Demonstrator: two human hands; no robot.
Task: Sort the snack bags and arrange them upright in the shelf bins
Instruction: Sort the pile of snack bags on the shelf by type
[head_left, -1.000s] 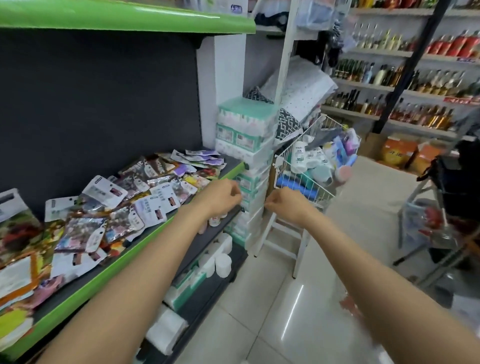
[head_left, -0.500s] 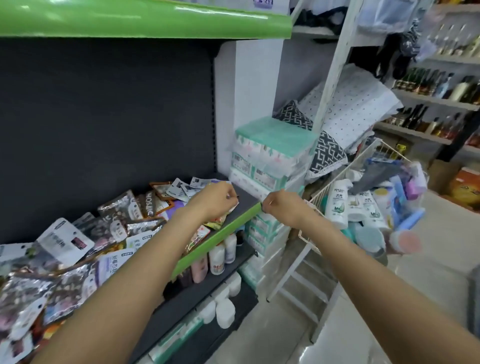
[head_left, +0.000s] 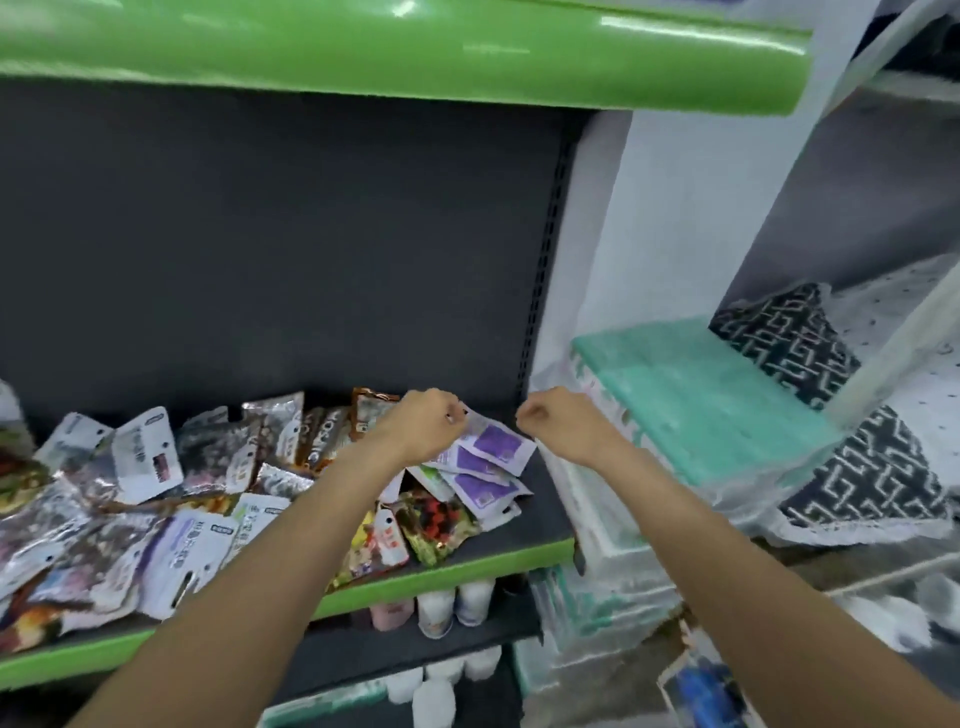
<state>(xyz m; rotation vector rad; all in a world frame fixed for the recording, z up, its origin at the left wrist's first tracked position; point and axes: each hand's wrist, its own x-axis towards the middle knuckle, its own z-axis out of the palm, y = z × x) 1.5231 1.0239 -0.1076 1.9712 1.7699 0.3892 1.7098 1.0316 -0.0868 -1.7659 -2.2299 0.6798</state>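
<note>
Several snack bags lie flat in a loose heap on the dark shelf with a green front edge. Purple-and-white bags sit at the heap's right end. My left hand hovers over that end with its fingers curled into a fist, its knuckles just beside the top purple bag. My right hand is also a fist holding nothing, a little to the right, over the shelf's bare right corner. No shelf bins show in this view.
A green shelf hangs overhead. Wrapped teal tissue packs stand stacked right of the shelf, with patterned cushions behind a white post. Small bottles line the lower shelf.
The view has swung left and closer to the shelf. Both fists have risen from the shelf's front edge to over its right end; neither has taken hold of anything.
</note>
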